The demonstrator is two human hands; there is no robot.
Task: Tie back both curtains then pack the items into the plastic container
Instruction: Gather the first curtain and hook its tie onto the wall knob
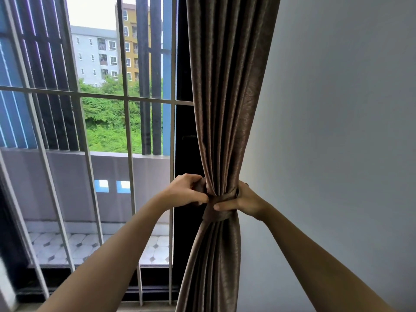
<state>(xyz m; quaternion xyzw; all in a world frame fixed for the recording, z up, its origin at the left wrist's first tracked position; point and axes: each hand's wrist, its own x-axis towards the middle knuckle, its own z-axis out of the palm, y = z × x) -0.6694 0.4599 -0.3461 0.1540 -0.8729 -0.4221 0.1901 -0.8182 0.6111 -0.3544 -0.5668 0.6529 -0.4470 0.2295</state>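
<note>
Both forearms rise from the bottom corners to mid-frame. The left hand (188,191) pinches the tie band (217,216); the right hand (246,202) grips it, thumb across, around the gathered brown curtain (225,97). Barred window (108,122) behind, left.

From my remote feed: a brown pleated curtain (225,86) hangs gathered at the right edge of the window (108,122) beside the wall (337,131), cinched at mid-height by a matching fabric tie-back (224,197) wrapped around it.
</note>
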